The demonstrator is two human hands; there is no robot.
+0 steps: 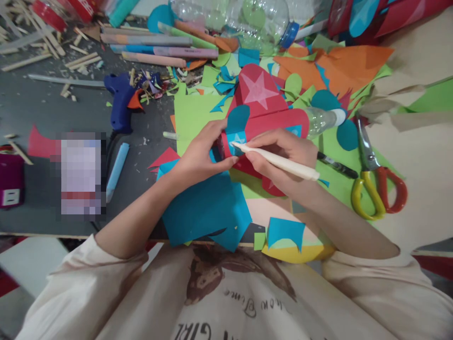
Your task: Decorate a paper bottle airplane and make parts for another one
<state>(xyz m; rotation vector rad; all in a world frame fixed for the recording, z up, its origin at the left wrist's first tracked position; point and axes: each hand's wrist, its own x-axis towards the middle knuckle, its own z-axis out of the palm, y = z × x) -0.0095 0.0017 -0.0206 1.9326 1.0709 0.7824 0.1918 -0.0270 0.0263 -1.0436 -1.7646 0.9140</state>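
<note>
Slanting leftward, cream tool [279,163] pinched by right hand [287,145], left hand [201,153] clamping red craft [271,120]

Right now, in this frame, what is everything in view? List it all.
paper rocket: one, red with pink star, table centre
stick: one, cream, in right hand, tip on rocket
scissors: one, yellow and red handles, right side
marker: one, black, beside scissors
glue gun: one, blue, left of centre
paper sheet: one, teal, near edge
paper scraps: many, green, orange, teal, around rocket
clear bottle: one, blue cap, far edge
pastel sticks: several, pink, purple, green, far edge
wooden sticks: many, tan, far left
table: one, dark grey, beneath everything
left hand: one, bare, gripping rocket
right hand: one, bare, holding stick
</note>
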